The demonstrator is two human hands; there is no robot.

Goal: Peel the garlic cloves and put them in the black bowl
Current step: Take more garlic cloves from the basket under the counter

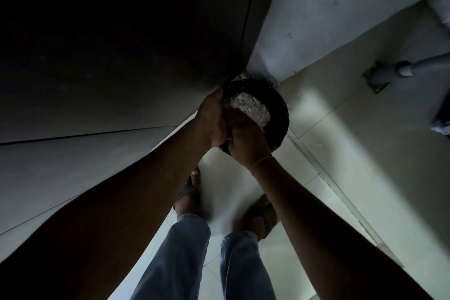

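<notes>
Head: black bowl [280,126] between fingers [217,97] (left hand [211,120], right hand [246,140])

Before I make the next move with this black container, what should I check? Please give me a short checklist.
1. Left hand holds the black container at its rim: ok.
2. Right hand has a firm grip: cannot tell, its fingers are hidden.
3. Contents are peeled cloves, not skins: cannot tell; only pale flaky material shows.
4. Enough light to see the work: not ok, the scene is dim.
5. Feet away from the container: ok, they stand apart from it on the floor.
</notes>
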